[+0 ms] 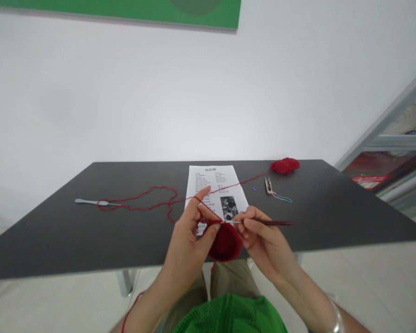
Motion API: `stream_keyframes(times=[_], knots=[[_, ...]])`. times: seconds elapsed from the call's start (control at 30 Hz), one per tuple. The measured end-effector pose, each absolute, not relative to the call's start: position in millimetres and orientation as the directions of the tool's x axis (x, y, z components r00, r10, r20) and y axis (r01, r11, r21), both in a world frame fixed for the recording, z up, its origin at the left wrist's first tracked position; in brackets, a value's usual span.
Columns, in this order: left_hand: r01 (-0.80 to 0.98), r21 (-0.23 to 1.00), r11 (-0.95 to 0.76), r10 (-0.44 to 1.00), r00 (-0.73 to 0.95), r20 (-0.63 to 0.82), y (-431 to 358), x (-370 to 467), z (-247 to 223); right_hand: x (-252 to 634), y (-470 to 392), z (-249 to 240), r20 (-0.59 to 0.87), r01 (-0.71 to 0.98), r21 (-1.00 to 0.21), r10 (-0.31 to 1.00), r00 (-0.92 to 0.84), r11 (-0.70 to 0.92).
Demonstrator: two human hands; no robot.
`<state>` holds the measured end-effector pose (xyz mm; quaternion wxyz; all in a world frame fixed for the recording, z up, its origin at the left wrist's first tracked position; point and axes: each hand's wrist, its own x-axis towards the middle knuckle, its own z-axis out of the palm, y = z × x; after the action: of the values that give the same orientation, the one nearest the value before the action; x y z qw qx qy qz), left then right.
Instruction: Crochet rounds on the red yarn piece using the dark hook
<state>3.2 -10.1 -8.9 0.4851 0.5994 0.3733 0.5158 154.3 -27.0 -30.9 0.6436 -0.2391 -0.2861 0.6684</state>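
As the left hand (187, 237) pinches one red piece (225, 245) at six o'clock, by the counter's (55, 233) near edge, the right hand (265, 238) grips one brown hook (272, 223); one grey hook (89, 201) lies at nine, counter stretching beyond.

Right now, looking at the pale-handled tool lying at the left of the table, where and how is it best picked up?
Probably by the free left end of its pale handle, pinched from above and the left. The handle is broader than the thin shaft, and red yarn lies around its right part, so gripping there could snag.
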Motion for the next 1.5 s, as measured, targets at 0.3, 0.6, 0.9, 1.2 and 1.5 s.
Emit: stream_keyframes(times=[0.3, 0.6, 0.9, 1.2, 1.5], knots=[[-0.354, 0.933, 0.067, 0.959, 0.280, 0.038, -8, 3, -17, 150, -25, -31, -0.044, -0.780, -0.623, 0.998, -0.045, -0.063], [-0.196, 0.979, 0.047, 0.954, 0.300, 0.014, -4, 6, -10, 159, -26, -25, 0.012, -0.648, -0.762, 1.000, -0.003, 0.007], [-0.110, 0.993, -0.052, 0.965, 0.249, 0.078, -3, 6, -13, 156, -23, -25, -0.111, -0.687, -0.720, 0.993, -0.025, -0.098], [-0.235, 0.970, 0.057, 0.959, 0.285, 0.013, -4, 8, -9, 152, -25, -28, -0.157, -0.767, -0.630, 0.987, -0.031, -0.124], [-0.281, 0.944, 0.173, 0.913, 0.405, -0.048, 0, -2, -8, 157, -24, -29, -0.086, -0.756, -0.641, 0.992, -0.096, -0.129]])
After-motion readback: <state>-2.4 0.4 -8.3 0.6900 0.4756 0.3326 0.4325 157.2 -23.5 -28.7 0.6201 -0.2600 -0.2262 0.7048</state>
